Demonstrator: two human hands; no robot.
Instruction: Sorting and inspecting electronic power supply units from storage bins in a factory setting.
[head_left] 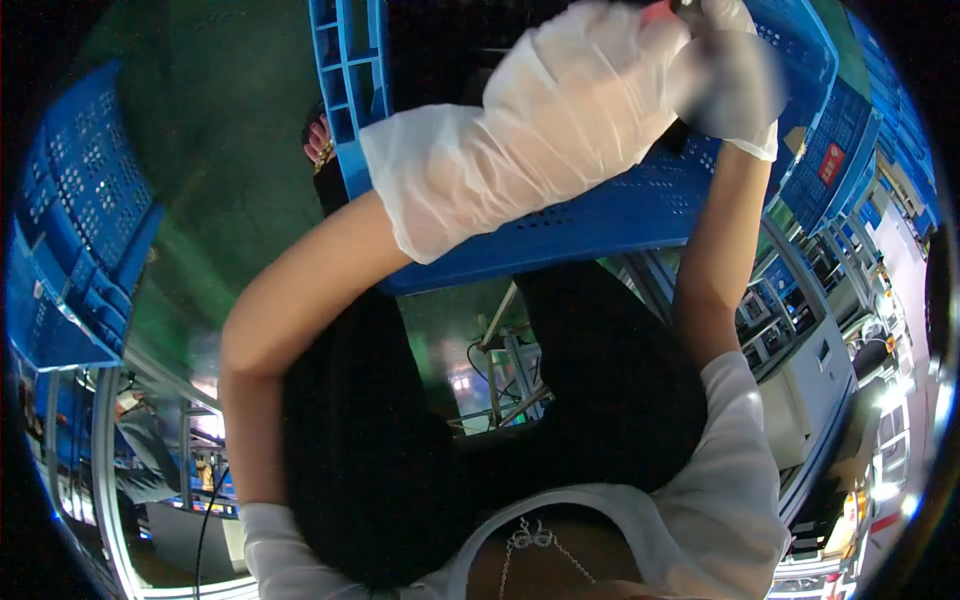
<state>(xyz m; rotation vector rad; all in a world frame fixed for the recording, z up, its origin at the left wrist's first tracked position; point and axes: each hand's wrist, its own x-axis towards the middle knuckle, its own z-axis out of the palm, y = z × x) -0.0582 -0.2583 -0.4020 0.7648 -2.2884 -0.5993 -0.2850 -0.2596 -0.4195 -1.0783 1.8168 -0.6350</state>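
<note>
Both my hands wear loose, translucent white gloves and meet at the top right, above a blue plastic crate [600,215]. My left hand [610,70] reaches across the crate with its fingers curled closed. A small dark piece [688,8] and a bit of red [657,12] show at its fingertips, cut by the upper edge; their kind cannot be made out. My right hand [738,18] comes up from the right, its fingers bent toward the same dark piece. A round grey blurred patch [735,85] covers much of that hand.
My legs in black trousers [400,440] are below the crate. More blue crates stand at the left [85,220] and right [830,155]. A white-grey box [800,390] and metal frames are at the right. Another person's arm [145,440] shows at the far left.
</note>
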